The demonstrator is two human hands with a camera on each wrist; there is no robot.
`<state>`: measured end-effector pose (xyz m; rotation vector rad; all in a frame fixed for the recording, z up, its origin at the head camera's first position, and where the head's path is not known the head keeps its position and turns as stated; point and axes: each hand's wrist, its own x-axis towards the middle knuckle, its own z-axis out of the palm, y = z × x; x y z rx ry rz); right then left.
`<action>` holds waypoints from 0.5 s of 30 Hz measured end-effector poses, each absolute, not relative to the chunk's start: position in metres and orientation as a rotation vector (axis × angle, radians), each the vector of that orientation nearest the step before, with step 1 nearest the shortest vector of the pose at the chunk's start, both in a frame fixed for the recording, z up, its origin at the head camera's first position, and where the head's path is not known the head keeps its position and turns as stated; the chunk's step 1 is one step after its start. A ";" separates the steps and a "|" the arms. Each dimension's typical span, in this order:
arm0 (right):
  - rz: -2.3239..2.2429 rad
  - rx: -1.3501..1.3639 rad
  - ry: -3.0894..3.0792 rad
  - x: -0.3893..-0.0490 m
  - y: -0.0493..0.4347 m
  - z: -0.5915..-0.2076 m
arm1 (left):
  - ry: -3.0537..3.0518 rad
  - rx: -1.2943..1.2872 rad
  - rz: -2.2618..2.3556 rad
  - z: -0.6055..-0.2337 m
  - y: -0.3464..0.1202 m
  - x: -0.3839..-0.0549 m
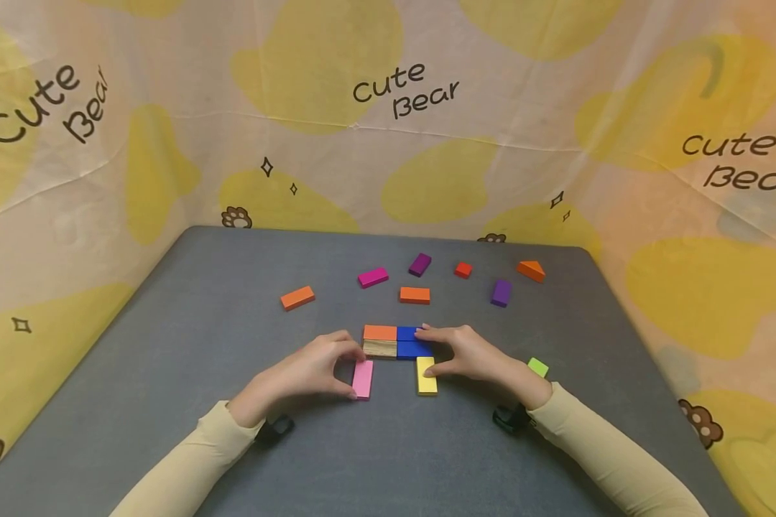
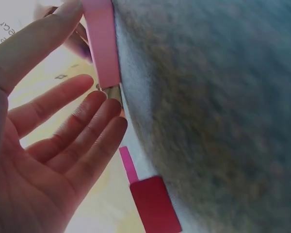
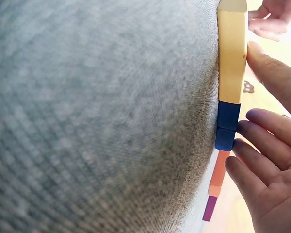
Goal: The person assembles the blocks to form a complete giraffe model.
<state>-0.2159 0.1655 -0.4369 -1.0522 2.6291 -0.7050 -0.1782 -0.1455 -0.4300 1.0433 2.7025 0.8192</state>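
Observation:
A pink block (image 1: pixel 363 380) lies upright in line with the left end of a small group of blocks. Beside it is my left hand (image 1: pixel 310 368), its thumb at the block's near end and its fingers by the bare wood block (image 1: pixel 380 349). In the left wrist view those fingers (image 2: pixel 68 131) are relaxed and spread. My right hand (image 1: pixel 472 352) rests its thumb on the yellow block (image 1: pixel 427 384). Its fingertips touch the two blue blocks (image 3: pixel 228 116), as the right wrist view shows. Above the wood block sits an orange block (image 1: pixel 380 332), against the blue ones.
Farther back on the grey table (image 1: pixel 233 323) lie a magenta block (image 1: pixel 373 278), two purple blocks, a red cube (image 1: pixel 463 270), an orange triangle (image 1: pixel 532 271) and two more orange blocks. A green block (image 1: pixel 538 368) sits beside my right wrist. Printed cloth walls surround the table.

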 end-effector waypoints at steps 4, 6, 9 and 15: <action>-0.714 -1.049 2.625 -0.216 0.165 -0.436 | 2.687 1.024 0.828 -0.430 -0.149 -0.178; -0.717 -1.047 2.622 -0.215 0.165 -0.436 | 2.671 1.014 0.838 -0.430 -0.149 -0.178; -0.719 -1.042 2.620 -0.215 0.165 -0.435 | 2.656 1.006 0.850 -0.430 -0.150 -0.179; -0.720 -1.034 2.618 -0.214 0.164 -0.435 | 2.652 1.001 0.853 -0.430 -0.150 -0.180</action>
